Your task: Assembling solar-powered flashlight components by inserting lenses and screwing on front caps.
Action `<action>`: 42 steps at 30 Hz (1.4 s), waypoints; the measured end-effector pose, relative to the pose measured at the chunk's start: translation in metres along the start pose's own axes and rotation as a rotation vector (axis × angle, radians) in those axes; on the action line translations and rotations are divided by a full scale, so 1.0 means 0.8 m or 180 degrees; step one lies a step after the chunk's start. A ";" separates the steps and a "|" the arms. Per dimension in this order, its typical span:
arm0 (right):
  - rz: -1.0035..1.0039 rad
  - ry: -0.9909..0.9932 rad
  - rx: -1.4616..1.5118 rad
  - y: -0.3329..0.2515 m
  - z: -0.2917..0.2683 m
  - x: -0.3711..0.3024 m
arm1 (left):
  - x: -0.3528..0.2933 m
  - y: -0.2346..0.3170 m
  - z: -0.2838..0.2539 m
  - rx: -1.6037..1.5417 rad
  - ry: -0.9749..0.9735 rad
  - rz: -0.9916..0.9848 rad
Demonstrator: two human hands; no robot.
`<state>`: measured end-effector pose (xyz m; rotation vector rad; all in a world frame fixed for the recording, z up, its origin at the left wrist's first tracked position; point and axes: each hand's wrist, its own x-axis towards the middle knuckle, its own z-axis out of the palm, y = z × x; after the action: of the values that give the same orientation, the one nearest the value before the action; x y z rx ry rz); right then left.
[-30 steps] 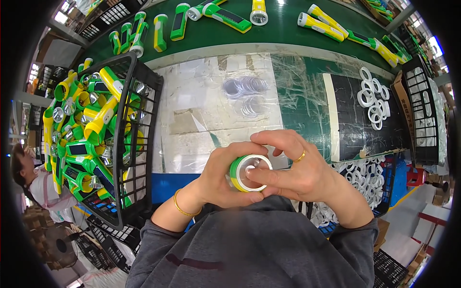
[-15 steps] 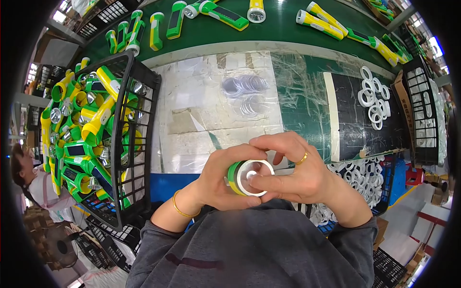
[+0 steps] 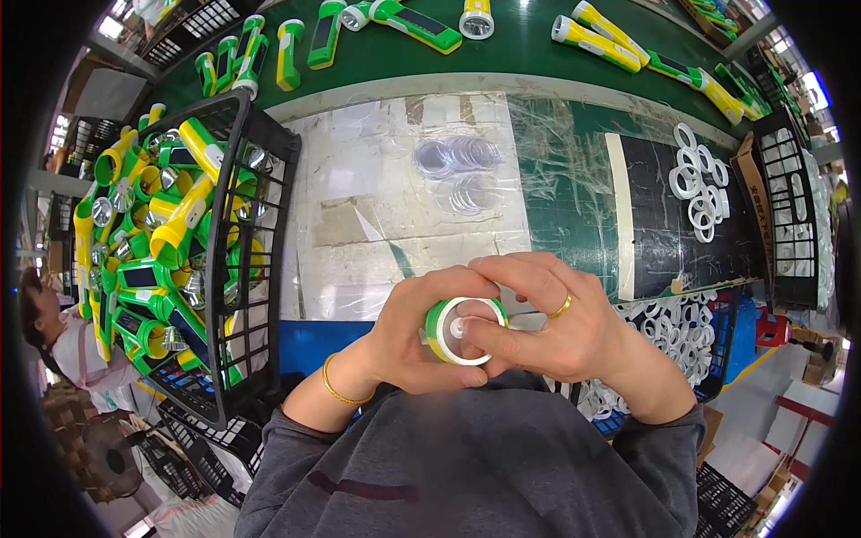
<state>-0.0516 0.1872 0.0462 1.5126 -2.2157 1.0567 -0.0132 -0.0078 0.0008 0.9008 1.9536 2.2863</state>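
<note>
Close in front of my body, my left hand point(image 3: 405, 336) is wrapped round a green and yellow flashlight point(image 3: 433, 325), its round head facing up. A white ring point(image 3: 463, 361) sits around the rim of that head, and the silvery bulb centre point(image 3: 457, 328) shows inside. My right hand point(image 3: 563, 334) grips the ring from the right. Its thumb reaches over the face and its forefinger curls along the far side. Most of the flashlight's body is hidden by my left hand.
Left stands a black crate point(image 3: 220, 269) full of flashlights. Clear discs point(image 3: 457, 160) lie on the worktop, and white rings point(image 3: 689, 182) on a black board at right. More rings point(image 3: 673, 336) fill a bin below. Flashlights point(image 3: 417, 27) lie along the far green belt.
The white ring has shifted slightly left and sits more squarely on the flashlight's head, with green now showing at its right edge. My right hand has moved a little with it.
</note>
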 end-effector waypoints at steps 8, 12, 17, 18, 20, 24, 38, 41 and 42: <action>-0.0335 0.0220 -0.0710 0.000 0.000 -0.001 | -0.004 0.004 0.002 -0.0155 0.0040 -0.0179; -0.0120 0.0065 -0.0524 -0.005 -0.004 0.004 | -0.004 0.005 0.003 -0.0057 0.0150 -0.0134; 0.0910 0.0108 0.1449 0.026 -0.008 -0.001 | -0.013 0.004 -0.002 -0.0097 0.0227 0.0024; 0.1295 0.0354 0.1017 0.058 -0.009 -0.004 | -0.012 0.004 -0.003 -0.0097 0.0241 0.0032; 0.2606 0.0724 0.0795 0.111 0.022 -0.005 | -0.009 0.008 -0.006 -0.0180 0.0193 -0.0181; 0.2534 0.0243 0.0078 0.174 0.068 0.009 | -0.008 0.009 -0.010 -0.0190 0.0283 -0.0219; 0.3129 0.0876 0.0663 0.168 0.029 0.004 | -0.013 0.003 -0.013 0.0201 0.0231 0.0093; 0.3510 0.1272 0.2095 0.111 0.004 0.003 | -0.012 0.003 -0.007 0.0101 0.0391 0.0029; 0.3533 0.1344 0.2770 0.080 -0.003 0.008 | -0.014 -0.001 -0.004 0.0127 0.0415 0.0036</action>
<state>-0.1113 0.1971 0.0246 -0.0665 -2.2919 2.5635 -0.0053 -0.0147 -0.0046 0.7861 2.0561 2.3776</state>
